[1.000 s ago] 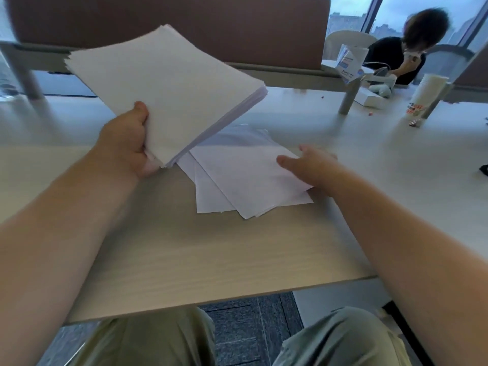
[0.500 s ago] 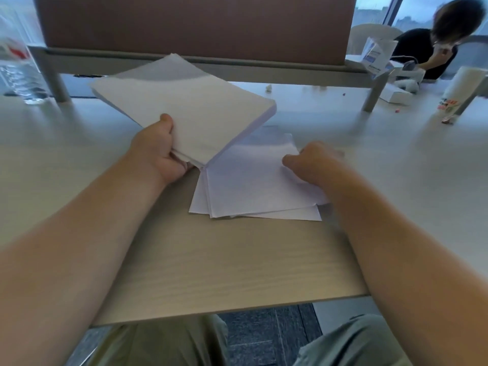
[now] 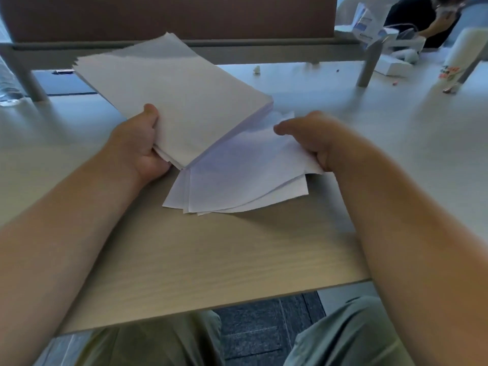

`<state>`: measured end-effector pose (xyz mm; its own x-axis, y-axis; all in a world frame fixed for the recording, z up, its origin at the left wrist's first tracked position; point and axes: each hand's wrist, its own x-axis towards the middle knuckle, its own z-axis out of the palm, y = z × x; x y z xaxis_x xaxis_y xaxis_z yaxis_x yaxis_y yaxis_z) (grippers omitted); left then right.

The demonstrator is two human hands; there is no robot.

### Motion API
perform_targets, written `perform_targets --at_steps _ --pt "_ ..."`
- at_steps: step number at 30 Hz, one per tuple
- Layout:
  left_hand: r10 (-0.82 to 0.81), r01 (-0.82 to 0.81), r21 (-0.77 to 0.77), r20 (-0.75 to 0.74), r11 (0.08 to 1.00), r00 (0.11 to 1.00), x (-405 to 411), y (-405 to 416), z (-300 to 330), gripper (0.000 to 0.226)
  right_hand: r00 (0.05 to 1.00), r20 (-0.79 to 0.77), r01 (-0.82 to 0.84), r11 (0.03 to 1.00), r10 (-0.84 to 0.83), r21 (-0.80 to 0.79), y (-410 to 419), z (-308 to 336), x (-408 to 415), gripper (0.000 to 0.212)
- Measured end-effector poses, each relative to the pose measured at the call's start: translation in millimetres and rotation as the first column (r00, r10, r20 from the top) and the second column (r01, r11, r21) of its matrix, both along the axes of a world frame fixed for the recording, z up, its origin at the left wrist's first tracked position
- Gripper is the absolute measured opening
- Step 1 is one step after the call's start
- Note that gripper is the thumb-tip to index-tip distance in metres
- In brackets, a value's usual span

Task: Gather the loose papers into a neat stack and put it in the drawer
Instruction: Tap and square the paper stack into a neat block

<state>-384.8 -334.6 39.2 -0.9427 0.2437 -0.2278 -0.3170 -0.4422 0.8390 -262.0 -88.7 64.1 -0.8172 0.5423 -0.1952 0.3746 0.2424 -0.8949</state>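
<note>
Since half a second ago the right hand (image 3: 314,140) has gone from pressing down on the loose sheets to lifting their right edge, so the top sheets now curl up off the pale wood-grain tabletop (image 3: 211,260), while the left hand (image 3: 140,143) has kept its hold on the thick stack with little shift. That thick, squared stack of plain white paper (image 3: 179,101) is the bigger bundle: it is held tilted above the tabletop, its long axis running from the near corner at the left hand away toward the far left, and its layered edge faces right toward the other hand. The left thumb lies on top of the stack, and the fingers are hidden beneath it. Under and just right of its near corner sits the small fanned pile of loose white sheets (image 3: 237,186), blank, unevenly overlapped, with corners poking out toward the near left; its near edge rests on the tabletop. The right hand pinches the raised right edge of this pile, fingers curled beneath.
</note>
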Motion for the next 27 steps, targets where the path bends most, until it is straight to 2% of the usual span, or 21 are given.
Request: perform_targets --at_steps 3,5,8,10,11,13,16,19,22,25,27 --pt "0.006 -0.006 0.013 -0.001 1.0 1.0 0.9 0.5 -0.7 0.039 1.0 -0.025 -0.014 0.996 0.012 -0.09 5.5 -5.7 -4.8 0.041" --pt "0.004 -0.004 0.006 -0.012 1.0 1.0 4.2 2.2 -0.3 0.04 0.999 0.011 -0.045 0.999 0.045 -0.008 3.8 -9.9 -2.2 0.034" --pt "0.003 -0.003 -0.002 -0.025 1.0 1.0 7.9 2.2 2.2 0.039 0.999 0.023 -0.044 0.979 0.04 0.2 6.7 -13.7 -3.7 0.018" --pt "0.008 -0.008 0.002 -0.035 1.0 0.999 5.3 -1.6 3.7 0.039 0.998 -0.062 0.015 0.982 -0.003 0.19 22.6 -20.7 -13.0 0.031" --pt "0.015 -0.015 0.003 -0.04 1.0 0.999 2.5 -4.2 4.1 0.041 0.993 -0.11 0.053 0.989 -0.038 0.14 33.6 -26.1 -19.8 0.036" --pt "0.036 -0.036 0.008 -0.034 0.999 0.999 -3.1 -10.0 5.3 0.042 0.974 -0.2 0.108 0.994 -0.107 -0.005 55.6 -35.5 -28.7 0.031" --pt "0.109 -0.109 0.04 0.002 0.993 0.994 -12.8 -20.1 5.5 0.037 0.931 -0.243 0.234 0.956 -0.273 -0.178 47.9 -14.5 -7.8 0.017" --pt "0.173 -0.173 0.042 0.009 0.984 0.985 -18.4 -28.2 5.6 0.031 0.901 -0.236 0.29 0.911 -0.363 -0.293 53.8 -9.1 0.7 0.02" --pt "0.18 -0.18 0.031 0.011 0.983 0.984 -20.8 -31.3 3.8 0.031 0.872 -0.258 0.284 0.86 -0.415 -0.424 57.7 -10.0 2.1 0.028" --pt "0.142 -0.142 -0.001 0.001 0.99 0.99 -14.8 -30.1 5.4 0.031 0.897 -0.273 0.198 0.867 -0.348 -0.456 52.9 -11.9 0.5 0.031" --pt "0.084 -0.087 -0.082 -0.049 0.993 0.995 -1.3 -23.6 9.3 0.026 0.894 -0.294 0.155 0.848 -0.338 -0.506 51.1 -12.0 -0.1 0.028"
